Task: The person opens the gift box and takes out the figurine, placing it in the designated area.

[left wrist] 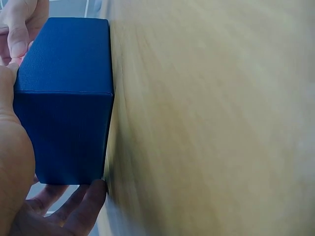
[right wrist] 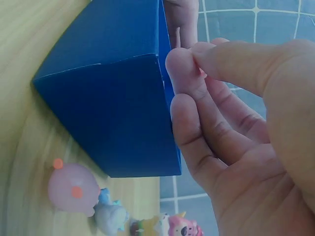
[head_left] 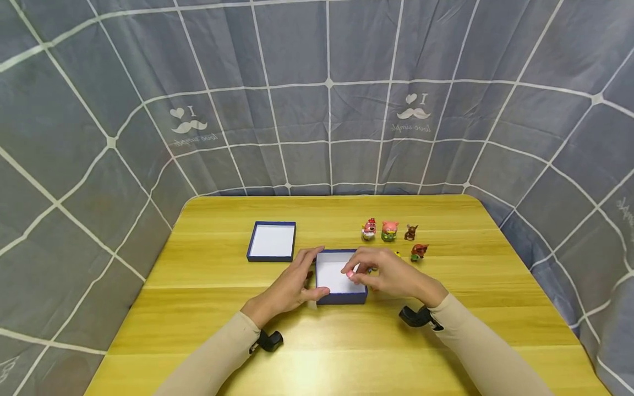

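Observation:
A dark blue box [head_left: 342, 298] with a white inside stands open-topped on the table. My left hand [head_left: 292, 280] holds it by its left side, thumb at the near corner and fingers toward the far one. Over the box, my right hand [head_left: 391, 272] pinches a small pink object [head_left: 350, 273] between thumb and fingers. Most of that object is hidden by the fingertips, and I cannot tell its kind. In the right wrist view, a round pink figurine [right wrist: 74, 189] and a grey-blue figurine [right wrist: 110, 216] stand beside the box.
A shallow blue-edged lid [head_left: 271, 242], white inside up, lies behind and left of the box. Toward the back right stand a pink-headed figurine [head_left: 389, 231], a red-and-white one [head_left: 369, 230], a small brown one [head_left: 410, 232] and a reddish-brown one [head_left: 419, 252]. Grey curtains [head_left: 297, 115] surround the table.

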Tool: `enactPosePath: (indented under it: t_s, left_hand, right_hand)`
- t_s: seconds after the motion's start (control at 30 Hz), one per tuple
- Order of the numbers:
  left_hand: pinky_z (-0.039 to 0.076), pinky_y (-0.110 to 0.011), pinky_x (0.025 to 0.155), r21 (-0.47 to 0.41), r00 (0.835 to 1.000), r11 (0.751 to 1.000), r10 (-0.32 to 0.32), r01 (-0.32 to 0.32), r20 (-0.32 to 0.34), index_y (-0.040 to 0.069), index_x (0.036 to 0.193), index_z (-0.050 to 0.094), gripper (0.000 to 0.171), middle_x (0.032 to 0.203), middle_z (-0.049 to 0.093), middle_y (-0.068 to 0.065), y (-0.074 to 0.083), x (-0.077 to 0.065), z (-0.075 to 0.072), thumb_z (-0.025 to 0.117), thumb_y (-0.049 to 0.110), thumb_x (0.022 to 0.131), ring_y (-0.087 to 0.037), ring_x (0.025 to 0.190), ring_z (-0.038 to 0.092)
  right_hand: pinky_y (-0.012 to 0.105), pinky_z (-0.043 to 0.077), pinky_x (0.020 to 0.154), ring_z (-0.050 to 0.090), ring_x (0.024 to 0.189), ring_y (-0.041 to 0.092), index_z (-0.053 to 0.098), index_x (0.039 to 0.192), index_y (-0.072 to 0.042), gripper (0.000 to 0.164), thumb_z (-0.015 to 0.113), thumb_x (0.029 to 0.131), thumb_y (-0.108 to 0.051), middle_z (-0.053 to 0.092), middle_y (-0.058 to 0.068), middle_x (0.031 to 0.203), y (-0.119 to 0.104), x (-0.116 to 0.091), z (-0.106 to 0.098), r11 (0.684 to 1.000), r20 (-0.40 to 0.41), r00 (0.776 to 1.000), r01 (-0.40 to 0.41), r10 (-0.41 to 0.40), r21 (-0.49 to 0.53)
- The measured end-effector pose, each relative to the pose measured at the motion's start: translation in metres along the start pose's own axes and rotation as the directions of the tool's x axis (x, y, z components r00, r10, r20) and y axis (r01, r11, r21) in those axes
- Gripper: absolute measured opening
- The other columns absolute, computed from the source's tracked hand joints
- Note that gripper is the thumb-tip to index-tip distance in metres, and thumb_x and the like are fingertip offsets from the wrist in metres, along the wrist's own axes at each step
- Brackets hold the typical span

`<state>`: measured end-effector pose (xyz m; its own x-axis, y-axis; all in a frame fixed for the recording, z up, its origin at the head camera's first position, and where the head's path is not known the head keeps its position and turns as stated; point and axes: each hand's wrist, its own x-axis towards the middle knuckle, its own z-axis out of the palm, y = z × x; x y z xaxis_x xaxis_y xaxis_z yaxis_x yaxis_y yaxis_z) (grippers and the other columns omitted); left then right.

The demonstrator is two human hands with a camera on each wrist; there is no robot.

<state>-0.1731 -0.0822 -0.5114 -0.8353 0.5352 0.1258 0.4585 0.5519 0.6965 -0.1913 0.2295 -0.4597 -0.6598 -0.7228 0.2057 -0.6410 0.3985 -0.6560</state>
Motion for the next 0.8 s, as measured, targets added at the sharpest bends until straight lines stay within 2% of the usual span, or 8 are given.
enactPosePath:
  t_s: [0.23, 0.53, 0.8]
  left_hand:
    - [0.056, -0.059, 0.125, 0.004, 1.0, 1.0, -0.024, 0.024, 0.002, 0.009, 0.184, 0.028, 0.101, 0.178, 0.041, -0.025, 0.002, 0.001, 0.0, 0.088, 0.036, 0.107, -0.039, 0.147, 0.064]
    - [0.055, -0.058, 0.127, -0.006, 1.0, 1.0, -0.03, 0.03, 0.0, 0.01, 0.184, 0.03, 0.101, 0.178, 0.042, -0.024, 0.001, -0.001, 0.001, 0.089, 0.038, 0.107, -0.038, 0.148, 0.063]
    - [0.054, -0.06, 0.128, -0.021, 1.0, 0.999, -0.031, 0.031, 0.004, 0.008, 0.184, 0.03, 0.101, 0.178, 0.042, -0.024, 0.0, 0.001, 0.0, 0.088, 0.038, 0.107, -0.039, 0.15, 0.061]
  right_hand:
    - [0.031, 0.064, 0.073, 0.071, 0.088, 0.001, 0.087, 0.127, -0.016, 0.018, 0.083, 0.11, -0.013, 0.083, -0.002, 0.117, 0.002, -0.008, 0.0, 1.0, -0.051, 0.999, 0.015, -0.015, 0.009]
    - [0.027, 0.065, 0.082, 0.076, 0.095, 0.005, 0.087, 0.125, -0.013, 0.015, 0.083, 0.11, -0.013, 0.083, -0.004, 0.118, 0.006, -0.022, 0.003, 0.999, -0.106, 0.994, -0.03, 0.032, 0.016]
    - [0.031, 0.065, 0.078, 0.076, 0.09, 0.003, 0.085, 0.126, -0.01, 0.018, 0.084, 0.109, -0.011, 0.084, -0.004, 0.114, 0.008, -0.029, 0.002, 0.999, -0.122, 0.992, -0.031, 0.036, 0.037]
